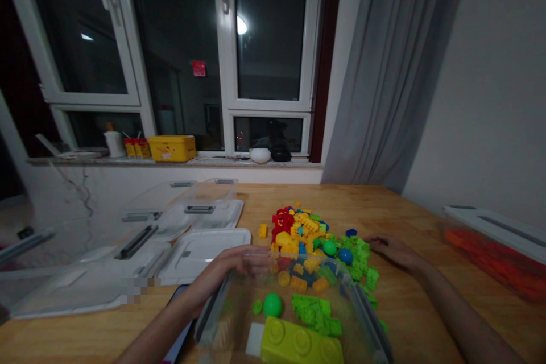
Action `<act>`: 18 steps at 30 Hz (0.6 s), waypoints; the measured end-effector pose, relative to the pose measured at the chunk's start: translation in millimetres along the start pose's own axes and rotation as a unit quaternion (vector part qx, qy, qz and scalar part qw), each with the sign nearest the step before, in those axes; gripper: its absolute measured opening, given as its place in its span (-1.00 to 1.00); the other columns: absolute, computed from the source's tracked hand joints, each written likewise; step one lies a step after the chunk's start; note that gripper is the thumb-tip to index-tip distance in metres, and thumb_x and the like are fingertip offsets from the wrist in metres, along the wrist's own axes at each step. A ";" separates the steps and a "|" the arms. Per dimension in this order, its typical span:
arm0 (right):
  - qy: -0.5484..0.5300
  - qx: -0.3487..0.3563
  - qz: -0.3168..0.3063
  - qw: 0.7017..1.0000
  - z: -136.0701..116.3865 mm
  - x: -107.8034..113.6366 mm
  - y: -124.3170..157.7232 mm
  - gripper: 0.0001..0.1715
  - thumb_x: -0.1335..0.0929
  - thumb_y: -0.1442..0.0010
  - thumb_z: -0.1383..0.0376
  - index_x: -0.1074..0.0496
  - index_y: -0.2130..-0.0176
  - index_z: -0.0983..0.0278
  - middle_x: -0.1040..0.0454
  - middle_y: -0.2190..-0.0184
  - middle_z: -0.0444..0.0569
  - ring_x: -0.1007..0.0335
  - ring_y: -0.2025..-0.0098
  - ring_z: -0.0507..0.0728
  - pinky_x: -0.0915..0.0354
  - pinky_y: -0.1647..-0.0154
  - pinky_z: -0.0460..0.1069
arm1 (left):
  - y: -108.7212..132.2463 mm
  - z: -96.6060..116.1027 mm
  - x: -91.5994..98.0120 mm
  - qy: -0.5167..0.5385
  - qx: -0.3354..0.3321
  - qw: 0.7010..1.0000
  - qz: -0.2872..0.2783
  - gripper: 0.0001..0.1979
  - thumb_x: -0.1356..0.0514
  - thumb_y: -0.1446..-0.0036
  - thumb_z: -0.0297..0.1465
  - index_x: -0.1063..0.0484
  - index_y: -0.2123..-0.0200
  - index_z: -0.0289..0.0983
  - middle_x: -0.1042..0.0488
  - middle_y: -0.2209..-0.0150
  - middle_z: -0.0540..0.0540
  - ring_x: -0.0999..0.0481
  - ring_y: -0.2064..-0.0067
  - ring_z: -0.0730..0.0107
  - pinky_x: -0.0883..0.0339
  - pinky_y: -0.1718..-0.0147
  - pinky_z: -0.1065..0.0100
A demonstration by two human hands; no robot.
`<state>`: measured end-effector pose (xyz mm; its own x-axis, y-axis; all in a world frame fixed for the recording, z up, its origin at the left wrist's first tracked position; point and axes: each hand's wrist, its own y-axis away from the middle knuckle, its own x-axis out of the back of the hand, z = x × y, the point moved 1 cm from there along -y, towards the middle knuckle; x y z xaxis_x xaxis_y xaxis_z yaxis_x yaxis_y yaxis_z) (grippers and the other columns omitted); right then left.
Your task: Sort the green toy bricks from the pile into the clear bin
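Toy bricks [307, 222]: lie in a loose heap on the wooden table [418, 227], straight ahead, just beyond a clear bin [379, 335]. Mix red and yellow with a little blue; turn to green bricks [362, 255] along the right flank, with a green ball [330, 248] and a blue ball [345, 256] on top.

At the left hand [246, 260]: bends over the far left corner of the bin, close to the near side of the heap, fingers partly lost behind the clear plastic. Cannot tell the grip there.

At the right hand [394, 250]: stretches in from the right, palm down, fingers extended and loose, tips at the outer edge of the green bricks. Seems to clamp nothing.

Inside the bin: holds a large lime block [302, 342], a second green ball [272, 305] and a cluster of green pieces [313, 311].

To the left: spread out a white lid [205, 253] and several clear boxes. To the right: stands a lidded container [490, 247] with orange contents. On the windowsill, under the dark window: sit a yellow box [172, 148], a white bowl [260, 155] and a black bowl [281, 156].
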<state>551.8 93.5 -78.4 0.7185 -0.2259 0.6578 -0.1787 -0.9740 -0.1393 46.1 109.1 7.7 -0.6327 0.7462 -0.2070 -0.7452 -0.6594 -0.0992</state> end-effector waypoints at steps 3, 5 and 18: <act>-0.012 -0.002 -0.026 1.000 -4.5 0.7 3.8 -0.50 -0.35 -0.05 0.04 -0.56 0.09 0.25 -0.63 0.12 0.07 -0.52 0.06 0.29 -0.37 -0.02 0.11 | -0.7 1.6 -1.1 -0.001 -0.006 1.000 -0.004 -0.41 -0.04 0.16 -0.59 -0.53 0.01 -0.27 -0.59 0.00 -0.16 -0.51 -0.08 -0.01 -0.15 -0.19 -0.06; -0.016 0.004 -0.043 0.999 -6.2 0.2 5.0 -0.48 -0.37 -0.04 0.03 -0.55 0.08 0.27 -0.62 0.11 0.09 -0.52 0.06 0.29 -0.37 -0.01 0.11 | -1.5 0.7 0.8 -0.006 -0.012 1.000 -0.003 -0.41 -0.03 0.15 -0.59 -0.52 0.00 -0.27 -0.58 -0.02 -0.17 -0.50 -0.10 -0.02 -0.14 -0.19 -0.07; 0.015 -0.004 0.057 0.998 -1.8 5.8 3.6 -0.52 -0.39 0.00 -0.05 -0.59 0.33 0.30 -0.65 0.34 0.07 -0.52 0.25 0.28 -0.37 0.23 0.06 | -5.3 -9.7 14.8 -0.015 0.002 0.999 -0.033 -0.39 -0.07 0.14 -0.53 -0.47 -0.06 -0.25 -0.53 -0.09 -0.20 -0.44 -0.15 -0.08 -0.08 -0.21 -0.14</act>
<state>554.2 88.7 -73.8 0.6721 -0.3346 0.6605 -0.2639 -0.9418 -0.2085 42.7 122.7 -4.3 -0.5889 0.7901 -0.1701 -0.7857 -0.6090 -0.1083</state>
